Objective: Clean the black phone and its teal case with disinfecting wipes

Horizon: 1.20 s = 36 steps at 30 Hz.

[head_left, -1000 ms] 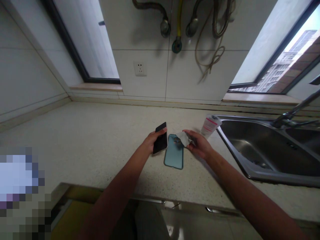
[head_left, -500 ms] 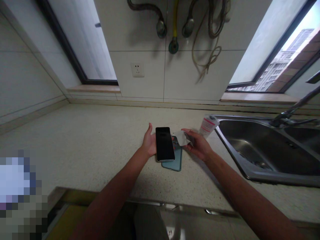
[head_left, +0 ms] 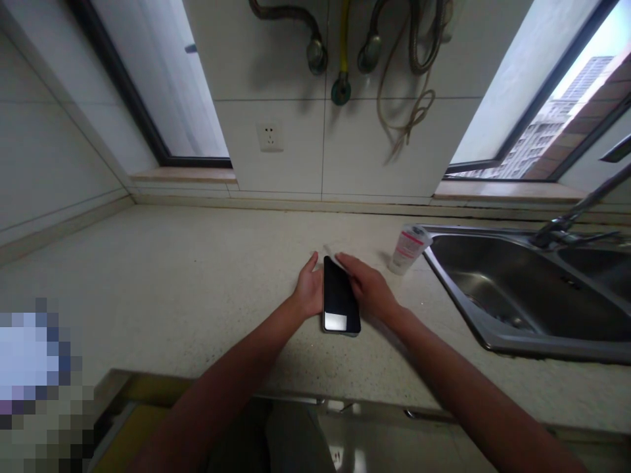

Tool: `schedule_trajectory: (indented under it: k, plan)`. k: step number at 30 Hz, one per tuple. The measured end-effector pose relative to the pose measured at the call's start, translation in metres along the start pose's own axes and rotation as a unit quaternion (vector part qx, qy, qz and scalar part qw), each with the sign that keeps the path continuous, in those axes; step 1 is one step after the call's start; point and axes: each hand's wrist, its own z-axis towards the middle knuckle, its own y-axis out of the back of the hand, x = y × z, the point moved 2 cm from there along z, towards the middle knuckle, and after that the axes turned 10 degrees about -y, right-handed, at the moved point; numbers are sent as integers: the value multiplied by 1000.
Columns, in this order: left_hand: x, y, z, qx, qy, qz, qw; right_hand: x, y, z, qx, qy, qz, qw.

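Standing at the speckled cream stone counter (head_left: 305, 368), you have the black-screened slab-shaped phone (head_left: 340, 292) face up between your hands, near the front edge. Your left hand (head_left: 309, 291) lies along its left side, thumb raised; the other fingers are hidden, so their hold can't be told. Your right hand (head_left: 367, 282) curls over the upper right edge, seemingly pinching the thin pale tissue (head_left: 328, 250) past its fingertips. With that tissue there, the handling looks under way rather than finished. A bluish-grey case edge (head_left: 351, 335) peeps from underneath; the phone appears not fitted into it, though that is unclear. Beyond your right hand is a translucent plastic container with red bands (head_left: 409, 249), near the double-bowl steel sink (head_left: 461, 305). Behind, white wall tiles (head_left: 290, 171) carry a square socket (head_left: 269, 137) and a yellow pipe (head_left: 344, 39), between dark-framed windows.
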Motion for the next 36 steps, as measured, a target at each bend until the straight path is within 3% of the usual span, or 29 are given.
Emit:
schedule_trajectory:
  k: [3, 13, 27, 31, 36]
  plan:
    - [2, -1, 2, -15, -6, -17, 1000, 3, -14, 0, 88, 70, -73, 991]
    - [0, 17, 9, -22, -30, -108, 993, 33, -15, -14, 218, 195, -172, 941]
    - [-19, 18, 8, -73, -146, -81, 983, 36, 9, -21, 237, 278, -86, 927]
    - [-22, 17, 7, -69, -136, -93, 984, 29, 13, -17, 192, 258, -81, 943]
    - [-19, 15, 7, -49, -97, -94, 990, 12, 12, -11, 131, 176, -150, 964]
